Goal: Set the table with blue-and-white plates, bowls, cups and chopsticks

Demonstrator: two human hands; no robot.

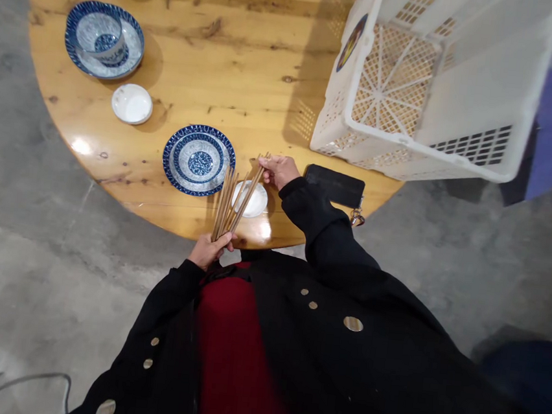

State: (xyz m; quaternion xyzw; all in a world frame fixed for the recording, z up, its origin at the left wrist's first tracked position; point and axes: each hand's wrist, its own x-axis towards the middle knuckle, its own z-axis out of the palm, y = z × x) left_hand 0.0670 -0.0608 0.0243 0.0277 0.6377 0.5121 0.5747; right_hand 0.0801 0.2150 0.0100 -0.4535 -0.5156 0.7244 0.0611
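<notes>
My left hand point(211, 251) is closed around the lower ends of a bundle of wooden chopsticks point(222, 205), just off the table's near edge. With its fingers pinched, my right hand point(278, 170) grips the upper ends of a few chopsticks point(248, 196) that slant up from the bundle. Beneath these chopsticks sits a small white dish point(257, 202), partly covered by them. Left of the hands lies a blue-and-white patterned plate point(172, 171) with a smaller matching piece point(201, 163) on it.
A tall white plastic basket point(353, 120) stands at the right of the round wooden table point(232, 53). A black phone point(336, 185) with a key ring point(357, 217) lies by my right sleeve. Farther left are a blue-and-white plate point(134, 57) bearing a bowl point(100, 40), and small white bowls point(132, 103).
</notes>
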